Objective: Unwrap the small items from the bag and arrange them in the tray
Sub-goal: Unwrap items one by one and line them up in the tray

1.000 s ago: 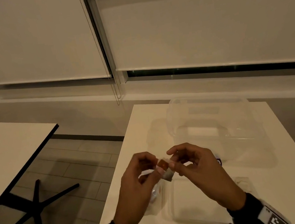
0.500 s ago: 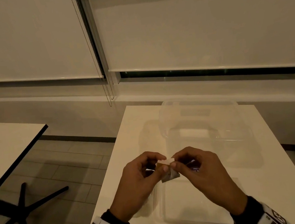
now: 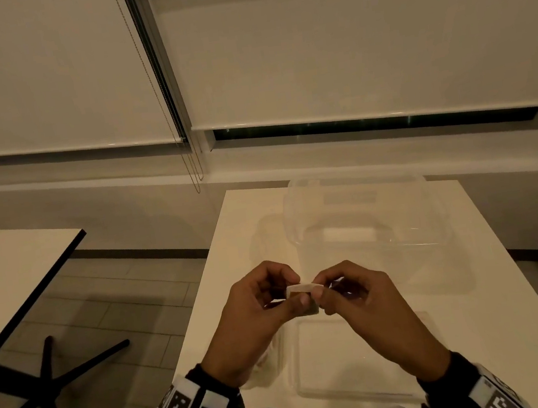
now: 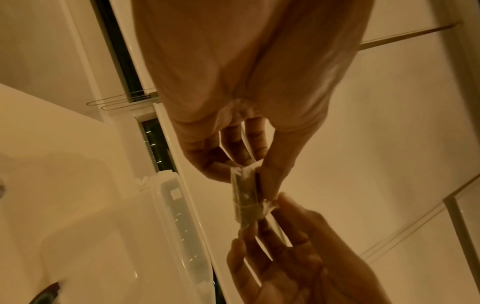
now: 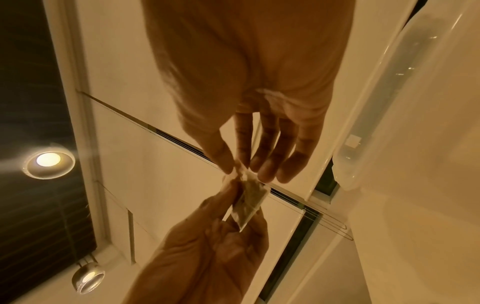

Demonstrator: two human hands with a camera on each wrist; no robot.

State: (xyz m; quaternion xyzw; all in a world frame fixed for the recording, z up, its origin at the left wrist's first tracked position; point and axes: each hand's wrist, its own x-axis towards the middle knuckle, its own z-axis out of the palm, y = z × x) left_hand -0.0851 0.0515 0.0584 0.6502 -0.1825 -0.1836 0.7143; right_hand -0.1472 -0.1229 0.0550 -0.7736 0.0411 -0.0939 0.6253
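Wrapped item [image 3: 303, 297], no readable label, pinched by both hands, left [image 3: 258, 312] and right [image 3: 360, 298].

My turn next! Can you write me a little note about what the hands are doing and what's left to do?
Left hand: pinches one end of the small wrapped item.
Right hand: pinches the wrapper's other end. Both hold it in the air above the table.
Clear tray: lies on the table right under the hands; nothing can be seen in it.
Clear container: farther back on the table.
Done: one item is picked up, its wrapper not yet off.
Left: pull the wrapper open, set the item in the tray, then do the others.
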